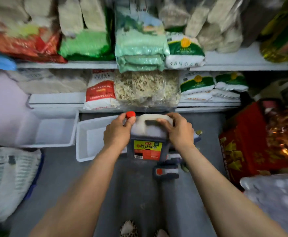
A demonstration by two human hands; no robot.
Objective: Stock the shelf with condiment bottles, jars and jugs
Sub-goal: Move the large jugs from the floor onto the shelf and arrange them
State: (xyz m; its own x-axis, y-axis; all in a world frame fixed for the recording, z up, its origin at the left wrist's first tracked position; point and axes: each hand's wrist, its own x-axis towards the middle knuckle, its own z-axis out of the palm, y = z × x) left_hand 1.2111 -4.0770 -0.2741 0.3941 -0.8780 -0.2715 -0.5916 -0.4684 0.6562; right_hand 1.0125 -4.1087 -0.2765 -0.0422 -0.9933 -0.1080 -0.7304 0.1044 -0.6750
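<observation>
A dark soy sauce jug [147,139] with a red cap [130,114], a moulded handle and a yellow and red label is held in front of the lowest shelf. My left hand [117,133] grips its shoulder just below the cap. My right hand [178,130] curls over the top right of the jug by the handle. Below it on the floor lies another dark jug [166,171] with a red cap, with more bottles partly hidden behind my right wrist.
A white plastic bin [90,141] stands on the floor left of the jug, another white bin [52,129] further left. Shelves [68,65] above carry bags of flour, noodles and dried goods. A red box [242,142] stands at right, sacks at both sides.
</observation>
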